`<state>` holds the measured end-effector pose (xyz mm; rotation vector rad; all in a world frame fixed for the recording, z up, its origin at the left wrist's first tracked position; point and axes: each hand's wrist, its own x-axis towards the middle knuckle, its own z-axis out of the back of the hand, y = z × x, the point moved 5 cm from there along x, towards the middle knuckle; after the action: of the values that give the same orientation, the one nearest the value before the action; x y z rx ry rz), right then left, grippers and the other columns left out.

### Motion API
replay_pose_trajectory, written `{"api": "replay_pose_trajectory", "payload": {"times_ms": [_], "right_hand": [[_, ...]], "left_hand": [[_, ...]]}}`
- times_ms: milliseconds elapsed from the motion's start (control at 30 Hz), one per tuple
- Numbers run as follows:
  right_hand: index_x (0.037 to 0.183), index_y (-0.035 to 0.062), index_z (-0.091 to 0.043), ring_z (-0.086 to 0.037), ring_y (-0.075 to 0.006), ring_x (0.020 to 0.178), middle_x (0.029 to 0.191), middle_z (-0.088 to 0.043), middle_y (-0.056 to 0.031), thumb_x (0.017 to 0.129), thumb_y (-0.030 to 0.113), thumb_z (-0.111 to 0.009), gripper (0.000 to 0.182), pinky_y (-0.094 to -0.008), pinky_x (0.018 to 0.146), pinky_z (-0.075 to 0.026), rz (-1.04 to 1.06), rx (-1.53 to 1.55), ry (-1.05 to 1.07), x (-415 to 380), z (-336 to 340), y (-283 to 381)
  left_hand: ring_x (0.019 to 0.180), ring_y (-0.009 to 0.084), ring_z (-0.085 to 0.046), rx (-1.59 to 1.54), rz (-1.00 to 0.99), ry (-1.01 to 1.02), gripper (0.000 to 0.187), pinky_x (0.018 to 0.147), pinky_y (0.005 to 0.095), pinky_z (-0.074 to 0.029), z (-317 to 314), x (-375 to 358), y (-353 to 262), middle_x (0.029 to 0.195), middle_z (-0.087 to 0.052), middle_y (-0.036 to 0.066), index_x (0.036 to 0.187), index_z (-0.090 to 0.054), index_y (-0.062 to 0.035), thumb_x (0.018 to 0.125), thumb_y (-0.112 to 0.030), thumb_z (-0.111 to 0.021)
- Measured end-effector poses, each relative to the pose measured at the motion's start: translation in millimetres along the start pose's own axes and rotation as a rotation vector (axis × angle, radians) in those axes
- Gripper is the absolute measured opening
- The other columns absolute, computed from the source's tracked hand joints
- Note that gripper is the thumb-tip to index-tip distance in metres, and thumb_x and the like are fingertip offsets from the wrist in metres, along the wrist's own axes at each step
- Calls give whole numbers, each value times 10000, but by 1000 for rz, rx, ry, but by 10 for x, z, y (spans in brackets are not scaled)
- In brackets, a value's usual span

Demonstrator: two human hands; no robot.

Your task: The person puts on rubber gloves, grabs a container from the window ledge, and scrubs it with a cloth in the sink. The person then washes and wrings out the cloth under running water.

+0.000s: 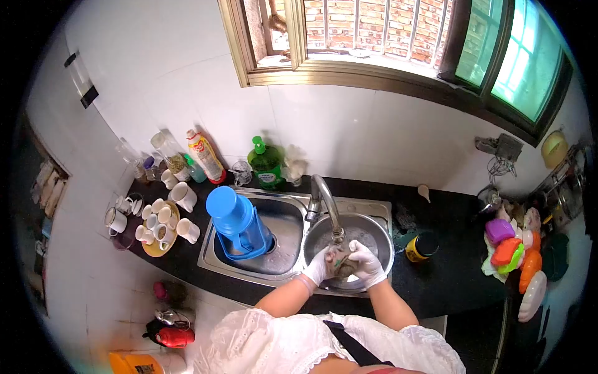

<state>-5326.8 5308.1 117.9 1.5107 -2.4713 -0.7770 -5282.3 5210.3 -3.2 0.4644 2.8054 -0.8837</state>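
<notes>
- Head view, lower middle of the frame: I see both gloved hands meeting over the right-hand sink bowl, directly under the spout of the curved tap.
- The left hand and the right hand close on a small dark object held between them; it is too small and too covered for me to say what it is.
- The left grip is curled narrow against the object's left side, and the right grip wraps it from the right and above, fingers folded over the top.
- The object sits dead centre between the two palms, so neither hand is nearer; its long axis I cannot make out.
- From the grip the tap outlet lies straight up the frame, just above the knuckles, close but with no contact I can confirm.
- Left of the hands, the left sink bowl carries an upturned blue jug, well apart from the hands.
- On the dark tabletop at far left stands a yellow tray of white cups; behind the sink, a green soap bottle stands against the wall.
- Right of the bowl a yellow-banded jar stands near the rim, with coloured plastic pieces further right.
</notes>
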Motion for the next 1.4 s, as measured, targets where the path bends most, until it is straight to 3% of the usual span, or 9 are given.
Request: {"api": "replay_pose_trajectory", "payload": {"times_ms": [100,233,400,533,733,800,1067,1233,1400], "right_hand": [[1165,26,-522,-581,-304,1065,1149,-577,-182,835,59,-514,332,-467,975,-452,195,226,-231,54,173,4],[1260,81,-488,-572,-267,1073,1205,-569,-90,903,290,-565,421,-457,956,-439,48,311,-467,-42,675,-248],[1196,154,-529,-601,-235,945,1094,-602,-53,824,350,-692,452,-503,872,-454,-111,-71,-560,-87,350,-584],[1051,189,-609,-591,-219,917,977,-617,-35,765,293,-753,336,-456,796,-493,-201,63,-631,10,593,-707],[1032,150,-596,-559,-217,945,1005,-609,-63,796,273,-669,276,-417,744,-480,-176,590,-629,-130,110,-543],[1037,135,-594,-564,-228,919,1015,-611,-67,817,306,-626,281,-390,716,-487,-178,689,-467,-151,2,-556],[1136,139,-567,-561,-246,822,1072,-606,-79,856,422,-552,399,-312,613,-475,-335,741,-264,-210,100,-562],[1148,41,-560,-598,-242,1013,1161,-613,-105,805,333,-660,462,-380,774,-489,-376,98,-416,-247,273,-476],[1125,-114,-509,-613,-359,1007,1074,-614,-273,797,344,-610,573,-382,902,-467,-297,-1335,-343,-56,340,-170]], "left_hand": [[1189,291,-499,477,-266,-75,421,1046,426,-377,261,94,-79,1291,-526,137,1270,-476,-50,934,-271,-351],[1062,338,-585,-692,-104,-352,327,985,480,-447,-212,-105,-213,1200,-575,167,1170,-539,-12,960,-180,-352],[941,296,-620,244,-131,-780,277,821,388,-502,-617,-302,-144,1035,-636,163,1107,-595,-14,872,-136,-514],[962,220,-592,1365,44,-406,358,836,311,-470,-621,-250,-311,1096,-623,135,1143,-552,65,834,-113,-524],[1049,207,-569,239,-188,-339,456,954,331,-428,-715,-301,-524,1128,-597,97,1218,-535,-43,877,-334,-617],[1078,244,-563,-241,-11,-334,503,990,350,-415,-538,-233,-318,1171,-584,100,1231,-514,-62,882,-419,-577],[1127,250,-528,-260,-16,-150,432,1009,376,-407,-443,-17,-328,1196,-563,114,1197,-535,-89,935,-424,-461],[1018,247,-568,36,216,-306,320,893,383,-473,-677,-8,-524,1101,-595,110,1147,-556,-54,895,-249,-586],[860,173,-597,737,146,-439,319,771,299,-493,-526,80,-608,979,-628,68,1096,-580,-39,823,-173,-677]]}}
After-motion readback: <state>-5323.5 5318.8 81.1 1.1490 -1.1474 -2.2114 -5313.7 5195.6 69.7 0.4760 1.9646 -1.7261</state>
